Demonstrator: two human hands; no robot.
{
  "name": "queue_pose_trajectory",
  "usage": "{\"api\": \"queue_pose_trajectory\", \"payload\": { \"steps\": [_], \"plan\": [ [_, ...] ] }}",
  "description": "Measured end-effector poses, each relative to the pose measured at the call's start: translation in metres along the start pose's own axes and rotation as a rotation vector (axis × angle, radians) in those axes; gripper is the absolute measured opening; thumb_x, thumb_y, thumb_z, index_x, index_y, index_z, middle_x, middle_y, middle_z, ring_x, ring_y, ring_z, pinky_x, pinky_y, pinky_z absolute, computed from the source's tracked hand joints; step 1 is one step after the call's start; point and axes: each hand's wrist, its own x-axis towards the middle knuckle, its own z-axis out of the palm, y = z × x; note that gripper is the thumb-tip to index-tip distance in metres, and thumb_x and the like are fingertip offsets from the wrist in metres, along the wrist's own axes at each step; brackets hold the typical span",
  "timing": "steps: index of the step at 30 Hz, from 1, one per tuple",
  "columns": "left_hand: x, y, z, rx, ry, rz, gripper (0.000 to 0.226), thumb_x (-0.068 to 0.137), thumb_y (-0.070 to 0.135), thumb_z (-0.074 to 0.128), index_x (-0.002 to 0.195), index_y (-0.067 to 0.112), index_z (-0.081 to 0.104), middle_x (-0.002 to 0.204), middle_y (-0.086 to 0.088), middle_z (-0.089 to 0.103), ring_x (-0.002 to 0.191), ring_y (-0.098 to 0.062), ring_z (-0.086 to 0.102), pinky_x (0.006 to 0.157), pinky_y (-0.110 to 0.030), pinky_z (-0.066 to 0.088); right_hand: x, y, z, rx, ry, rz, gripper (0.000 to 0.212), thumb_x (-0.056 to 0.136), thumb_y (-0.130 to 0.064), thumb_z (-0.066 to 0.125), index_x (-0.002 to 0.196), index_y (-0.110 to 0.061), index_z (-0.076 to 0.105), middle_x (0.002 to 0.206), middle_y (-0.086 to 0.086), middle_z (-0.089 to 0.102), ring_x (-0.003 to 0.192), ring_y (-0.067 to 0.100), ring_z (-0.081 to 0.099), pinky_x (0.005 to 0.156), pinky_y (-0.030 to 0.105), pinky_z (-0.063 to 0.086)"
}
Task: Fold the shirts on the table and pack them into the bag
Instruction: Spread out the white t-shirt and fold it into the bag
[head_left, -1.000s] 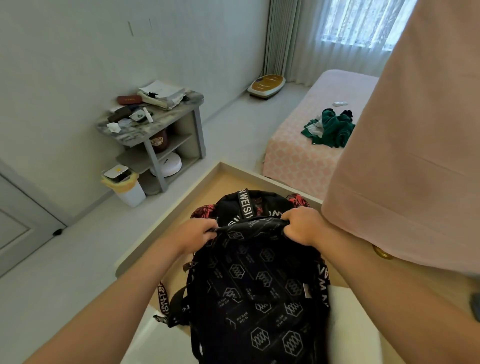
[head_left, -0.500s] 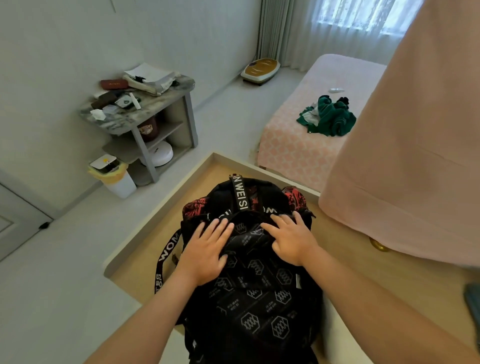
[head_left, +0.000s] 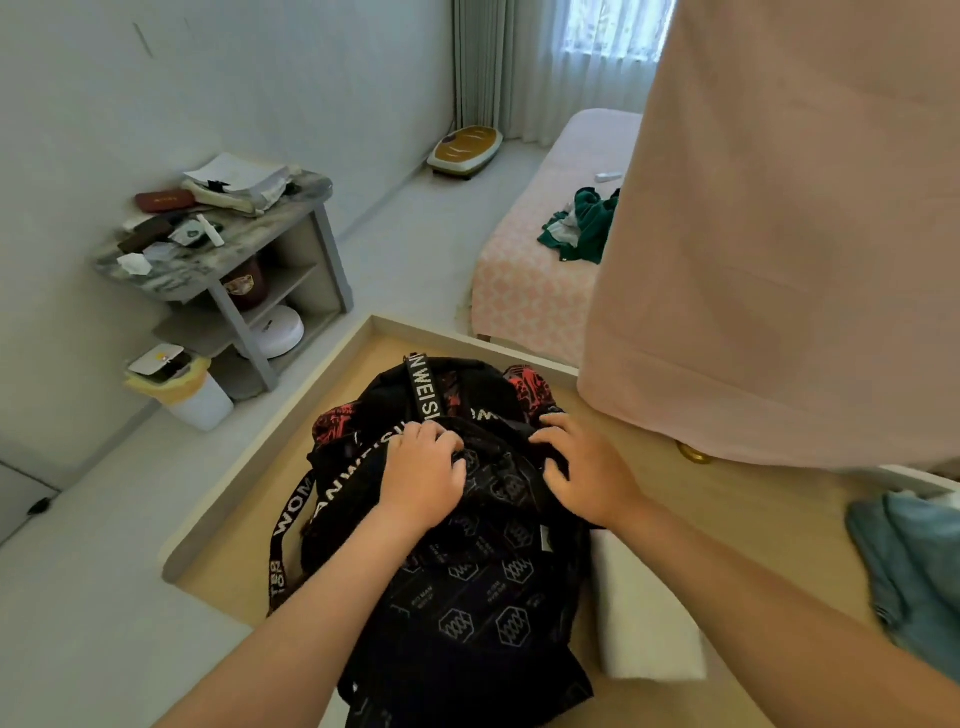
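Note:
A black backpack (head_left: 467, 597) with white hexagon prints, red patches and lettered straps lies on the wooden table (head_left: 727, 519). Both hands are on its upper part. My left hand (head_left: 423, 475) grips the fabric beside the lettered top strap, fingers curled. My right hand (head_left: 582, 467) grips the fabric at the bag's upper right, fingers bent into it. A folded white shirt (head_left: 644, 618) lies against the bag's right side. A blue garment (head_left: 909, 561) lies crumpled at the table's right edge. The bag's inside is hidden.
A large pink cloth (head_left: 779, 234) hangs over the table's far right. Beyond the table stand a bed (head_left: 524, 280) with green clothes (head_left: 582, 223), a cluttered grey shelf unit (head_left: 218, 265) and a small bin (head_left: 192, 395) on the floor.
My hands gripped the bag's top edge, then lay flat on it with straight fingers. Now the fingers of both have curled into the fabric near the top.

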Motion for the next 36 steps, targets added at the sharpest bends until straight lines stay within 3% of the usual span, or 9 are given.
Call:
{"api": "queue_pose_trajectory", "payload": {
  "steps": [3, 8, 10, 16, 21, 26, 31, 33, 36],
  "plan": [
    [-0.005, 0.068, 0.011, -0.208, -0.005, 0.118, 0.023, 0.094, 0.032, 0.053, 0.114, 0.026, 0.062, 0.109, 0.008, 0.059, 0.101, -0.015, 0.055, 0.089, -0.034, 0.047, -0.039, 0.033, -0.023, -0.159, -0.147, 0.156, 0.049, 0.084, -0.035, 0.046, 0.13, -0.027, 0.061, 0.139, 0.002, 0.052, 0.125, 0.025, 0.051, 0.101, 0.036, 0.041],
    [-0.031, 0.159, 0.048, -0.503, -0.33, 0.124, 0.018, 0.097, 0.02, 0.049, 0.113, 0.017, 0.057, 0.095, 0.004, 0.055, 0.077, -0.011, 0.053, 0.08, -0.037, 0.051, -0.121, 0.081, -0.023, -0.244, -0.55, 0.421, 0.066, 0.093, -0.061, 0.044, 0.153, -0.046, 0.022, 0.166, 0.001, 0.009, 0.15, 0.025, 0.016, 0.116, 0.049, 0.023],
    [-0.046, 0.184, 0.066, -0.496, -0.431, 0.074, 0.027, 0.098, 0.019, 0.047, 0.125, 0.016, 0.053, 0.103, 0.004, 0.056, 0.088, -0.012, 0.055, 0.087, -0.026, 0.044, -0.148, 0.093, -0.022, -0.167, -0.586, 0.485, 0.069, 0.094, -0.063, 0.044, 0.154, -0.046, 0.015, 0.166, 0.0, 0.006, 0.15, 0.025, 0.018, 0.116, 0.047, 0.027],
    [-0.077, 0.231, 0.093, -0.573, -0.638, -0.113, 0.057, 0.097, 0.017, 0.05, 0.149, 0.013, 0.027, 0.137, -0.006, 0.046, 0.126, -0.023, 0.047, 0.105, -0.03, 0.037, -0.201, 0.118, -0.022, 0.08, -0.456, 0.565, 0.065, 0.101, -0.051, 0.042, 0.157, -0.036, 0.012, 0.165, 0.006, 0.011, 0.147, 0.03, 0.026, 0.115, 0.044, 0.031],
    [-0.08, 0.258, 0.098, -0.976, -0.651, -0.455, 0.045, 0.08, 0.016, 0.079, 0.114, 0.025, 0.052, 0.109, 0.003, 0.062, 0.103, -0.014, 0.061, 0.094, -0.038, 0.052, -0.221, 0.115, -0.028, 0.178, -0.387, 0.505, 0.066, 0.103, -0.041, 0.044, 0.159, -0.025, 0.014, 0.166, 0.006, 0.008, 0.149, 0.027, 0.022, 0.118, 0.036, 0.025],
    [-0.085, 0.258, 0.084, -0.995, -0.637, -0.497, 0.06, 0.074, 0.007, 0.079, 0.122, 0.022, 0.048, 0.108, 0.005, 0.061, 0.099, -0.013, 0.061, 0.085, -0.034, 0.055, -0.225, 0.108, -0.04, 0.473, -0.219, 0.543, 0.091, 0.091, -0.041, 0.068, 0.159, -0.029, 0.008, 0.164, -0.009, 0.004, 0.15, 0.009, 0.011, 0.119, 0.026, 0.017],
    [-0.091, 0.233, 0.039, -1.207, -0.517, -0.424, 0.066, 0.074, 0.007, 0.079, 0.131, 0.024, 0.049, 0.118, 0.0, 0.067, 0.105, -0.018, 0.067, 0.091, -0.042, 0.056, -0.193, 0.071, -0.07, 0.965, -0.073, 0.622, 0.126, 0.067, -0.036, 0.089, 0.153, -0.047, -0.003, 0.139, -0.017, 0.042, 0.119, 0.007, 0.055, 0.1, 0.037, 0.05],
    [-0.092, 0.218, 0.018, -1.356, -0.451, -0.383, 0.067, 0.077, 0.0, 0.074, 0.134, 0.023, 0.049, 0.121, -0.002, 0.068, 0.109, -0.021, 0.066, 0.093, -0.044, 0.055, -0.175, 0.055, -0.08, 1.082, -0.129, 0.559, 0.115, 0.064, -0.039, 0.088, 0.153, -0.042, 0.015, 0.136, -0.01, 0.055, 0.115, 0.014, 0.062, 0.098, 0.045, 0.053],
    [-0.092, 0.193, -0.006, -1.449, -0.4, -0.341, 0.068, 0.075, -0.001, 0.07, 0.134, 0.024, 0.048, 0.125, -0.004, 0.066, 0.112, -0.024, 0.065, 0.09, -0.043, 0.055, -0.153, 0.024, -0.092, 1.176, -0.304, 0.396, 0.062, 0.081, -0.023, 0.075, 0.137, -0.023, 0.048, 0.125, 0.007, 0.067, 0.112, 0.025, 0.066, 0.089, 0.042, 0.057]
  ]
}}
